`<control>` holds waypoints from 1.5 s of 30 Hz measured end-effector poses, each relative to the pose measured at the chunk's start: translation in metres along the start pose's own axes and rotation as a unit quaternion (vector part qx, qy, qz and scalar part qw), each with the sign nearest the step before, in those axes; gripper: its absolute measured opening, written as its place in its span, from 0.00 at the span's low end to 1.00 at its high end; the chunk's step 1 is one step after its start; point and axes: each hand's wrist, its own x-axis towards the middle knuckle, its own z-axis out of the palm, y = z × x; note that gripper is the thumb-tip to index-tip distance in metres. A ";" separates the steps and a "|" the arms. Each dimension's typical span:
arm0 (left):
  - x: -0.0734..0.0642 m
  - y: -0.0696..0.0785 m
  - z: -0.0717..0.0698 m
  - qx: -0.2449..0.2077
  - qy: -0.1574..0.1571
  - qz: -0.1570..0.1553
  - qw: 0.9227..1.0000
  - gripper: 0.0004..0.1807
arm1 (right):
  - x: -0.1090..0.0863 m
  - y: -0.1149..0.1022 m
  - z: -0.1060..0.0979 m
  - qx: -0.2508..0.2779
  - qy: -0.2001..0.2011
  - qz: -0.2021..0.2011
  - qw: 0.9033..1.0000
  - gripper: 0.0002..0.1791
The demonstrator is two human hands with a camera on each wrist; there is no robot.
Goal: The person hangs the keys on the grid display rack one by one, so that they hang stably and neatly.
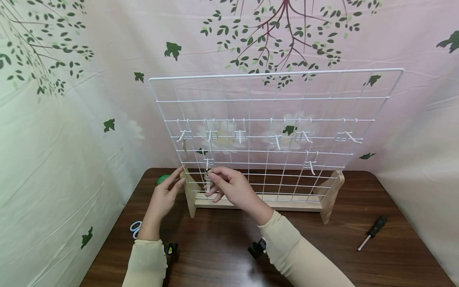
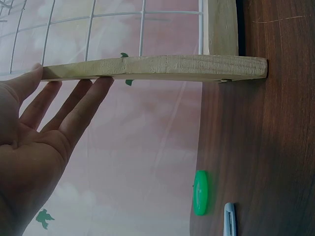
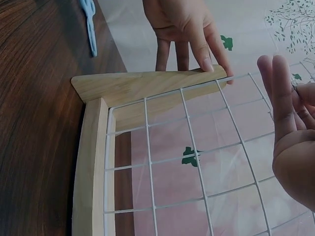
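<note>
My right hand (image 1: pixel 234 187) pinches a small bunch of keys (image 1: pixel 208 185) between thumb and forefinger, just under a low white hook (image 1: pixel 208 162). The ring's top overlaps that hook in the head view; in the right wrist view the fingers mostly hide it. With fairly straight fingers, my left hand (image 2: pixel 42 132) touches the upper end of the wooden side panel (image 2: pixel 162 66) of the stand. A white wire grid (image 1: pixel 276 99) leans back in this stand. Another metal keychain (image 1: pixel 184 147) hangs from the far-left hook (image 1: pixel 183 135).
Several more white hooks (image 1: pixel 239 136) line the grid and jut forward. Blue-handled scissors (image 1: pixel 135 229) and a round green object (image 2: pixel 201 192) lie to the left. On the right of the brown table (image 1: pixel 215 255) is a black-handled screwdriver (image 1: pixel 376 227). Patterned cloth surrounds the table.
</note>
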 end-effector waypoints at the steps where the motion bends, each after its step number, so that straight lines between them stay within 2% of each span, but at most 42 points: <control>1: 0.000 0.000 0.000 -0.001 -0.001 0.000 1.000 0.27 | 0.001 0.001 0.000 0.001 0.001 0.001 1.000 0.17; 12: 0.000 0.001 0.001 0.003 0.002 0.003 1.000 0.27 | 0.008 0.009 0.000 0.007 0.009 0.003 1.000 0.15; 25: -0.001 0.000 0.001 -0.006 0.004 0.008 1.000 0.27 | 0.009 0.019 -0.006 0.005 0.035 0.009 0.999 0.18; 37: 0.000 -0.001 0.003 -0.014 0.004 0.011 1.000 0.27 | -0.011 0.040 -0.036 -0.031 0.059 0.046 0.997 0.16; 45: 0.001 -0.002 0.003 -0.014 0.004 0.009 1.000 0.27 | -0.041 0.058 -0.063 -0.092 0.046 0.079 0.992 0.17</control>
